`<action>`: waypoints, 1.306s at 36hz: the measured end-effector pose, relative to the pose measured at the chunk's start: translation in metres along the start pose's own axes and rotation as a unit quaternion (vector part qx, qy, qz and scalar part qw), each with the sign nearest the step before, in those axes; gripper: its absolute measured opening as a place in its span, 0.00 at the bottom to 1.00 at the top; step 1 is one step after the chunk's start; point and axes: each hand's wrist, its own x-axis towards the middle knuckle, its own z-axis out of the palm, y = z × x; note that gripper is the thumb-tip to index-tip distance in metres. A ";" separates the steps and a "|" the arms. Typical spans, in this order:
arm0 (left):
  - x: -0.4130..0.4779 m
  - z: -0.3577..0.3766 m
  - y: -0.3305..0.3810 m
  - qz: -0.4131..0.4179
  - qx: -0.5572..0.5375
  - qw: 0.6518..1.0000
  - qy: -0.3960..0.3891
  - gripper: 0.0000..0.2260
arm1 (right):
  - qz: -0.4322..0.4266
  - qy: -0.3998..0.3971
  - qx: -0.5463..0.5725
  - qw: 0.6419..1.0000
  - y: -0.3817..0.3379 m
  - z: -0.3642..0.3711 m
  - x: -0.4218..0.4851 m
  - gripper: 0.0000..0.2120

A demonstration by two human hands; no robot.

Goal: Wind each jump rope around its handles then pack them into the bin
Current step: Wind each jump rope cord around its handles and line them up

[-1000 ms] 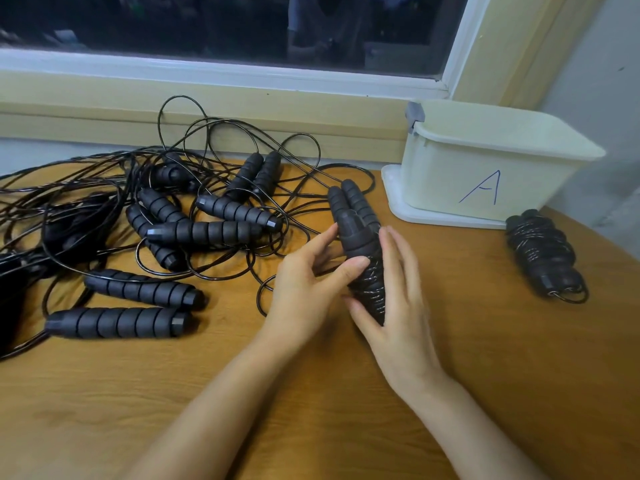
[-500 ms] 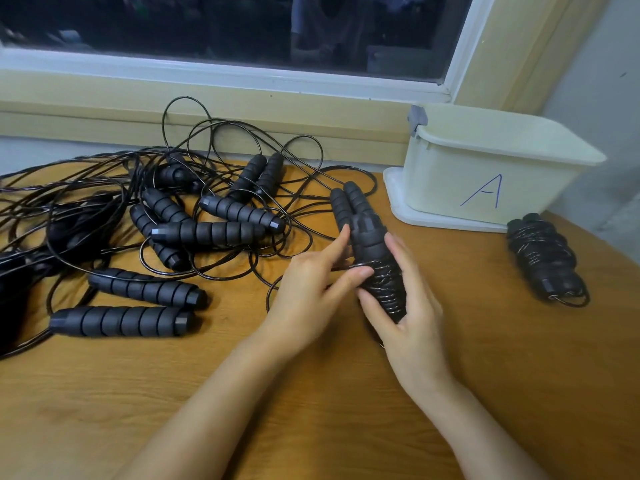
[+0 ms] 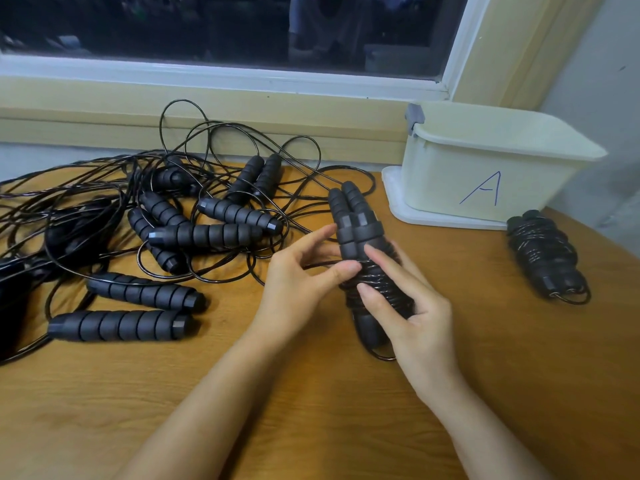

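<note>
Hands (image 3: pixel 298 287) (image 3: pixel 417 327) hold the rope bundle (image 3: pixel 358 232) between tangle (image 3: pixel 204 234) and bin (image 3: pixel 450 171).

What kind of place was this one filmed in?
Probably an indoor workroom or office: a wooden tabletop set against a window, with loose jump ropes piled on it and a cream bin marked A.

Wooden table (image 3: pixel 519 393) beneath a cream-framed window (image 3: pixel 207 29), dim shapes, perhaps furniture, behind its dark glass; grey wall (image 3: pixel 595 64) beside.
</note>
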 end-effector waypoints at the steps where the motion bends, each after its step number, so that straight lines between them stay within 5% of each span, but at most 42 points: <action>1: 0.000 0.000 0.000 0.000 0.003 1.000 -0.010 0.28 | 0.006 -0.001 0.010 1.000 -0.001 0.000 0.000 0.20; 9: 0.002 -0.009 0.005 -0.013 0.053 0.992 -0.116 0.23 | 0.051 0.004 0.076 0.996 -0.003 -0.007 0.005 0.18; 20: 0.000 -0.006 0.008 -0.060 -0.039 0.992 -0.108 0.17 | 0.095 -0.060 0.106 0.988 -0.008 -0.010 0.007 0.21; 30: -0.002 0.002 0.006 -0.099 -0.081 0.992 -0.001 0.24 | -0.041 -0.043 -0.194 0.979 0.016 -0.005 0.003 0.21; 38: -0.008 0.009 0.006 -0.099 -0.068 0.991 0.057 0.21 | -0.094 -0.009 -0.365 0.926 0.014 0.001 0.000 0.22; 44: -0.009 0.009 0.009 -0.129 -0.075 0.986 0.072 0.22 | -0.071 -0.040 -0.505 0.859 0.008 0.011 -0.003 0.43; 47: -0.010 0.009 0.008 -0.127 -0.066 0.988 0.062 0.21 | -0.076 -0.033 -0.551 0.830 0.005 0.012 -0.002 0.46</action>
